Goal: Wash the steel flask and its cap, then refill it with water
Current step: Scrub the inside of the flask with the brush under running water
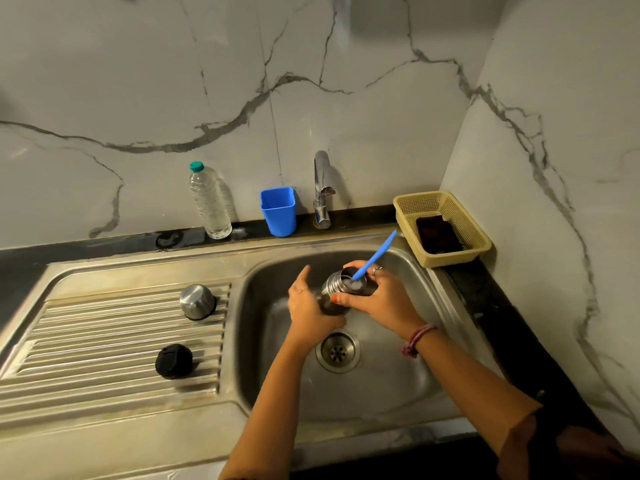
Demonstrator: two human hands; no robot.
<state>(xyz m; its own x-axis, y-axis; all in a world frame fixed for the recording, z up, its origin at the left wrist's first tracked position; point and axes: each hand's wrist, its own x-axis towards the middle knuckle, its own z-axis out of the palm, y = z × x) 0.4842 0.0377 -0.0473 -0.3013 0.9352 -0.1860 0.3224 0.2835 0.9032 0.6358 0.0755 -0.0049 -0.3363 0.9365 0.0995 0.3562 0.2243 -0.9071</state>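
Over the sink [408,393] the flask [334,292] is held tilted — its body gripped by the left hand [311,306], its neck by the right hand [381,296]; a blue brush [375,256] is stuck in its mouth. The caps [197,301] lie on the drainboard [104,358].

One camera on the person's head looks forward and down, from close above, at the sink [408,393] and the marble wall [138,81].

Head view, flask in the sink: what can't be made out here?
- Flask body: covered by both hands, left and right, and blurred.
- Brush head: hidden inside the flask's mouth.
- Dark item in the basket: too dim to identify.
- Tap: no visible stream.
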